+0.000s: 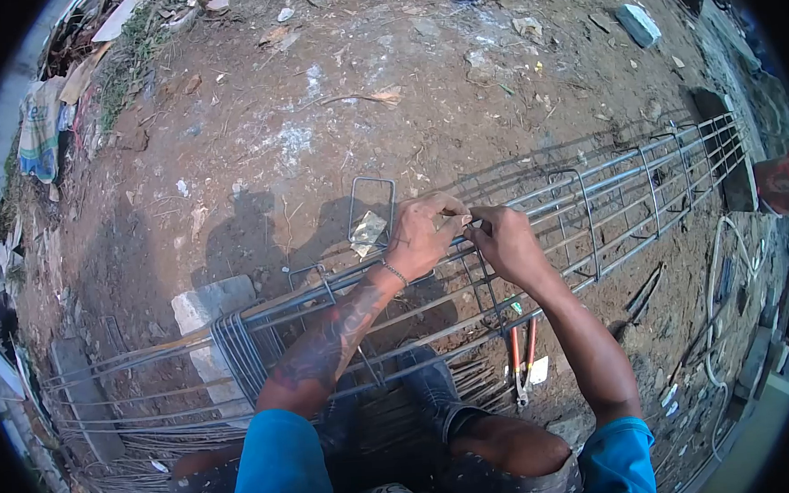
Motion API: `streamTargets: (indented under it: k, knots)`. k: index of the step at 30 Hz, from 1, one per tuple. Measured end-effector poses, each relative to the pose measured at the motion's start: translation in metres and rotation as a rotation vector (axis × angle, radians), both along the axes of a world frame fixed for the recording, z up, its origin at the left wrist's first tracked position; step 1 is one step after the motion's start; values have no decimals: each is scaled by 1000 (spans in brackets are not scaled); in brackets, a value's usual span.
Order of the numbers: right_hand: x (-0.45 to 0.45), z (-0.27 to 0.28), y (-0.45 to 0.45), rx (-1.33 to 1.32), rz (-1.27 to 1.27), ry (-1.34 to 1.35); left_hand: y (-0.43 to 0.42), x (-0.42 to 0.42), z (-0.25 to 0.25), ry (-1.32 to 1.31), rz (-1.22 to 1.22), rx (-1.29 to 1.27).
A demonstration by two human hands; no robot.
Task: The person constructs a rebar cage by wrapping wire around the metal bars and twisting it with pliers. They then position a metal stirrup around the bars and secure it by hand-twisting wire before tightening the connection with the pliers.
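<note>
Ground (258, 83): brown dirt with stones and bits of trash, out past both hands.
Bars (625, 174): long metal ones, under and on both sides of the hands.
Left hand (424, 234): fingers bent and pinched close, by the top bars.
Right hand (508, 244): pinching too, its tips by the left ones; what they grip is too small to tell.
Ring (470, 282): just below the fingers; it could tilt or slide if it is loose.
Skin: bare fingers could get poked or scraped, so close to hard metal.
Pliers (531, 342): below the right hand; the near shoe (430, 384) could kick them.
Stack of rings (239, 355): left of the left hand; a bump could shift it.
Sack (40, 133): far left of the left hand; what it holds, I cannot tell.
</note>
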State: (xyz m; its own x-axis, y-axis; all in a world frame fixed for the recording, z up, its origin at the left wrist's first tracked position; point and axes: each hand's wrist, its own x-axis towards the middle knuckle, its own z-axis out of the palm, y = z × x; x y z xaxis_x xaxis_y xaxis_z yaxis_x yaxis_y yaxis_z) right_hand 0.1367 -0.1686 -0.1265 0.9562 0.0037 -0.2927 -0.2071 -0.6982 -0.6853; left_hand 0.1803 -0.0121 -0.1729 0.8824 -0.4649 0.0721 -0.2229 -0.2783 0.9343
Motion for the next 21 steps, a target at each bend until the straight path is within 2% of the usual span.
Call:
streamTargets:
  k: [1,3,5,6,8,10,12,13,15,21]
  knots:
    - [-1,-1,0,19,2,-21,4,-4,-1,2,-1,4]
    - [-3,-9,-2,38,9,-52,9,-9,-1,-171,-81,-116]
    - [-5,-23,-3,56,40,-263,14,-13,6,-253,-131,-103]
    - [-4,-18,-3,57,44,-268,16,-14,8,-328,-181,-90]
    - [-4,-6,-2,96,-22,-41,22,-9,6,-356,-246,-69]
    - [-6,-13,-2,96,-21,-85,23,-1,9,-386,-311,-47]
    - [-5,-18,-2,92,-18,-129,18,8,12,107,-260,183]
    - [-5,-19,-2,88,-6,-129,15,14,13,103,-260,184]
    - [-5,-18,-3,87,2,-132,11,26,14,295,-305,317]
    - [-4,-23,-3,79,28,-154,12,60,5,303,-544,549]
